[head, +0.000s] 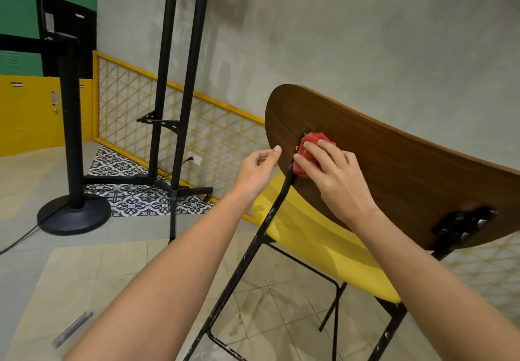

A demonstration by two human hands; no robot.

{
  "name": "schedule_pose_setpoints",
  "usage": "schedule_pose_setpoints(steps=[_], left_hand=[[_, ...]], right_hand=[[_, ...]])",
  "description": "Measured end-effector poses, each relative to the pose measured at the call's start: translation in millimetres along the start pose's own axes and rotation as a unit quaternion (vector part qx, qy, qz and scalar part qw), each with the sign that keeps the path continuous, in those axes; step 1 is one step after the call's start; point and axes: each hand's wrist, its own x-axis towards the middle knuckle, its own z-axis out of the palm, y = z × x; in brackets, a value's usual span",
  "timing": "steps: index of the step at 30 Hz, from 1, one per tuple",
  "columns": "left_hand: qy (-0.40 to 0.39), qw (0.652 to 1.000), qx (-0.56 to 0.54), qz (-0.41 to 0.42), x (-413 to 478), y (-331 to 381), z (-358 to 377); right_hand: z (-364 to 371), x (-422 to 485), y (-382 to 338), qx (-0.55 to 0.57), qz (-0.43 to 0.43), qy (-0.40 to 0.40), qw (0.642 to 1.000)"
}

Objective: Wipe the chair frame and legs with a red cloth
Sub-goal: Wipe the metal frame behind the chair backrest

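A chair with a dark wooden backrest [394, 169], a yellow seat [318, 245] and a black metal frame [253, 251] stands in front of me, its back toward me. My right hand [334, 177] presses a bunched red cloth [309, 149] against the top of the left frame bar, where it is bolted to the backrest. My left hand [259, 169] hovers just left of the backrest edge, fingers loosely curled, holding nothing; it is next to the wood and I cannot tell if it touches. A second black bracket [464, 222] sits at the backrest's lower right.
A tall black two-pole stand [180, 85] rises to the left of the chair near the grey wall. A black post on a round base [73, 214] stands further left. A yellow lattice panel [180, 118] lines the wall. Cables run along the tiled floor.
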Motion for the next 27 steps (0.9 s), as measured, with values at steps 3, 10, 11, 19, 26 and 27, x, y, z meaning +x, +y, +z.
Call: schedule_pose_setpoints(steps=[3,10,11,19,26,27], left_hand=[[-0.002,1.000,0.005,0.001,2,-1,2],[0.013,1.000,-0.001,-0.005,7,-4,-7],[0.015,1.000,-0.003,-0.006,8,-5,-8],[0.018,0.999,-0.021,-0.024,9,-11,-6],[0.006,0.999,-0.007,-0.035,11,-21,-6],[0.007,0.999,-0.003,-0.036,11,-22,-9]], right_hand=[[5,-2,-7,0.011,0.007,-0.003,1.000],[-2,2,-1,0.032,-0.048,-0.045,0.997],[-5,9,0,0.049,-0.040,-0.029,0.998],[-9,48,-3,0.000,-0.022,-0.060,0.998],[7,30,-25,-0.140,-0.070,-0.136,0.978],[7,30,-25,-0.142,-0.081,-0.136,0.977]])
